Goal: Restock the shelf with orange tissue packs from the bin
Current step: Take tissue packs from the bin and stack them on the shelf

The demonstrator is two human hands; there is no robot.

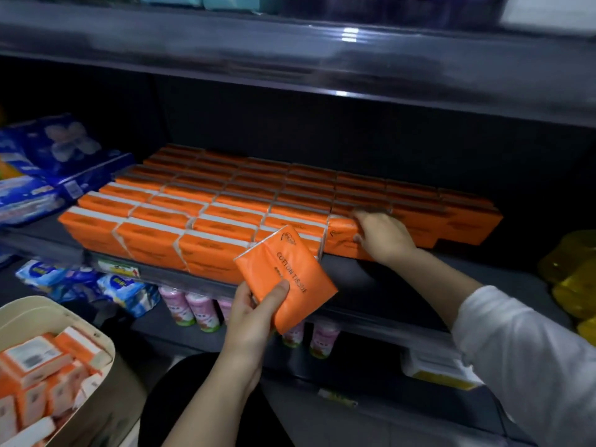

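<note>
Orange tissue pack (285, 279) | left hand (254, 314) pinches its lower end, just before shelf (180, 277) | right hand (383, 237) grips shelved pack (342, 237) | judged light, soft, slick film; hold across flat faces.

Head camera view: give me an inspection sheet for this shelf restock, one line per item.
Surface: dark shelf, dimly lit.
Job's things: orange packs in rows on it; more lie in the cream bin.
Clutter: blue packages left; pink cans below; yellow bags right.
Grips: left hand holds a loose pack; right hand curls over a front pack.
Cables: nothing seen.
Surroundings: upper shelf, blurred.
</note>
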